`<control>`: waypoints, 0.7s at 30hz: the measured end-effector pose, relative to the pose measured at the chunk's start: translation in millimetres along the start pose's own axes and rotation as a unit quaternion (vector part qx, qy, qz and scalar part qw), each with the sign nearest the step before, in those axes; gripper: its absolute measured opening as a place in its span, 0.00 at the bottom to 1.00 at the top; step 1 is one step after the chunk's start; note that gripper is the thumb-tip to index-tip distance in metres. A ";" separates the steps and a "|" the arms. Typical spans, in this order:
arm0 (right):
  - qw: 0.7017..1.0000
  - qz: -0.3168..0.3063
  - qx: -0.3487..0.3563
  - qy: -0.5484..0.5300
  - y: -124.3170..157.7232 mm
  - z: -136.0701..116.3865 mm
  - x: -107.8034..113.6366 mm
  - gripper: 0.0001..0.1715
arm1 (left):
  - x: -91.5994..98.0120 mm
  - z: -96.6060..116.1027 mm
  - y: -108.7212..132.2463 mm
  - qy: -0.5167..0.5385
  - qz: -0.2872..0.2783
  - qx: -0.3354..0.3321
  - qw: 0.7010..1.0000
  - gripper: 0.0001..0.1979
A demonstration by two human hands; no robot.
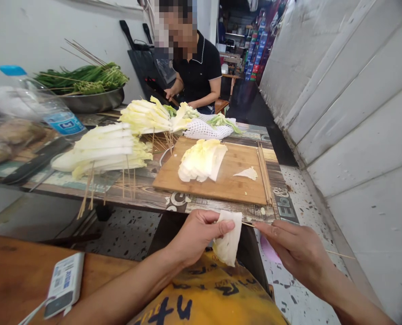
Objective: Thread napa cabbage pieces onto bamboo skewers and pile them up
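Pinched between the thumb and fingers of my left hand (201,232) is a pale piece of cabbage leaf (230,237), held over my lap just in front of the table. My right hand (297,248) grips a thin bamboo skewer (248,224), whose near end meets the leaf's right edge. The rest of that skewer sticks out behind my right hand. How deep it goes into the leaf is hidden. Beyond my hands, a stack of cut cabbage leaves (201,164) lies on a wooden cutting board (173,180), with a small leaf scrap (247,173) beside it.
Bare skewers (264,176) line the board's right edge. Skewered cabbage (102,151) is piled at left, near a knife (34,162), a water bottle (60,113) and a metal bowl of greens (92,100). Across the table sits a person (201,67) holding a knife. A power bank (64,284) lies lower left.
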State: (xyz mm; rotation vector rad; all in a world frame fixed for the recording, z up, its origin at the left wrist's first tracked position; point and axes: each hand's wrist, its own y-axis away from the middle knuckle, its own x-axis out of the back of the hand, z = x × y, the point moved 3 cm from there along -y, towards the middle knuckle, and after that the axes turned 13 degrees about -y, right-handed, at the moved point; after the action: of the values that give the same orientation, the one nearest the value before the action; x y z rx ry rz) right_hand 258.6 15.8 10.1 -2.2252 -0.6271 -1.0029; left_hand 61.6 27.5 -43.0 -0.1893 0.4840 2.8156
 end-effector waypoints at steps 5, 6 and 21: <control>1.000 -0.006 -0.007 -0.020 -9.0 -2.3 -8.6 0.14 | -2.9 -0.9 -1.7 -0.010 0.001 0.005 1.000 0.13; 1.000 -0.007 -0.010 -0.029 -11.5 -2.2 -9.9 0.14 | -4.3 -0.7 -1.7 -0.010 -0.005 0.003 1.000 0.13; 0.990 -0.006 -0.074 -0.120 1.5 16.9 -2.6 0.12 | 5.0 1.0 -5.7 -0.082 0.040 -0.020 0.996 0.17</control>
State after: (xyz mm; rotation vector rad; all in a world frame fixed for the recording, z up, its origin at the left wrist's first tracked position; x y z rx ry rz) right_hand 266.2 26.0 -1.3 -2.5002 -0.6895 -0.8167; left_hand 58.4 34.2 -44.7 0.0546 0.4073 2.8880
